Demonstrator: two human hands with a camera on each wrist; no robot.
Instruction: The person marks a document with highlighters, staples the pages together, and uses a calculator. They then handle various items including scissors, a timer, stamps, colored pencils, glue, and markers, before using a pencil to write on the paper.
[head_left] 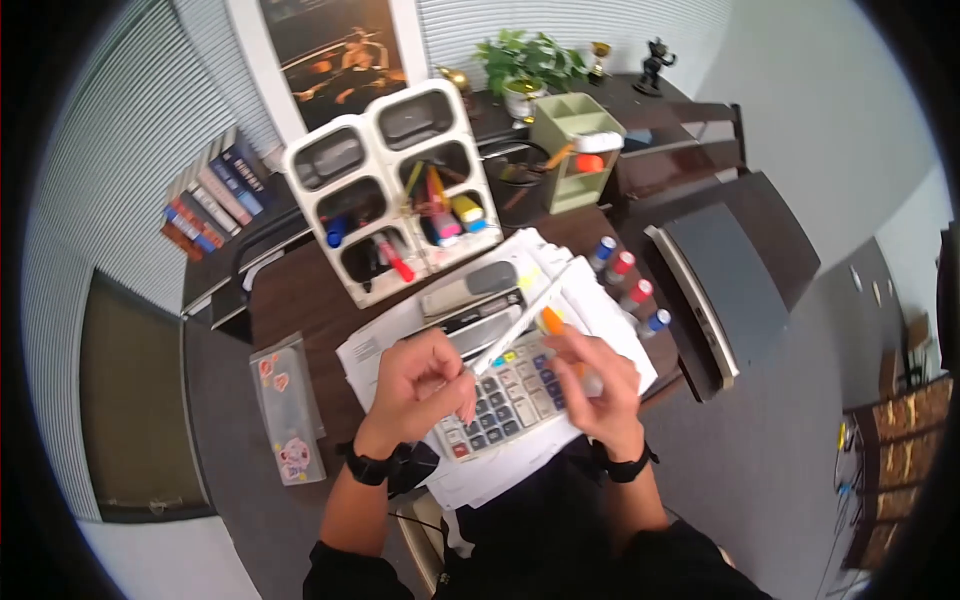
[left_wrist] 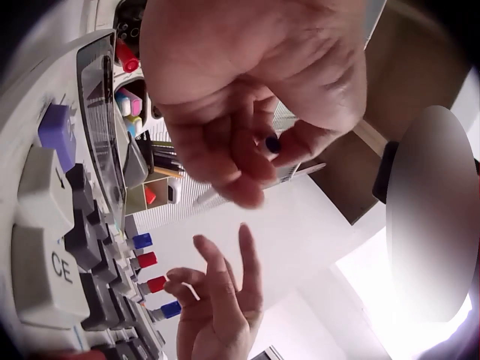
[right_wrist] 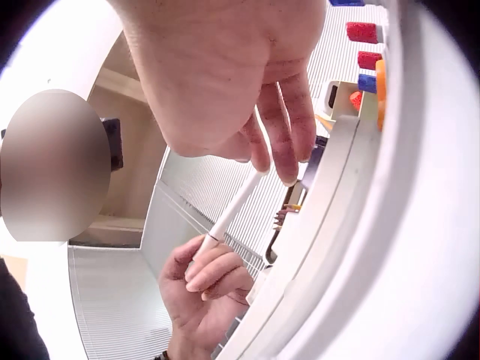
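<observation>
A: Which view is laying out the whole desk (head_left: 285, 285)?

B: The head view. There your left hand (head_left: 420, 385) is holding a slim white stick (head_left: 522, 323) above the calculator (head_left: 520, 395), and it is slanting out over the papers (head_left: 610, 320).

A: What are the wrist views adding?

B: The right wrist view is showing your left fingers gripping the shaft, which the head view is leaving unclear. The left wrist view is showing your right hand (head_left: 600, 385) palm-side, its fingers hanging loosely apart and gripping nothing, with the CE key (left_wrist: 60, 271) looming close.

A: How is the stick looking?

B: Straight, narrow and plain white, with a thin dark line (right_wrist: 212, 238) circling it near your left fingers.

A: And what is staying hard to make out?

B: Your left fingers are covering its near end. A small dark tip (left_wrist: 273, 143) is peeking between them; you cannot tell whether it belongs to the stick. Nor can you tell whether your right fingertips are touching the far end. Your right hand is partly hiding an orange thing (head_left: 551, 319).
</observation>
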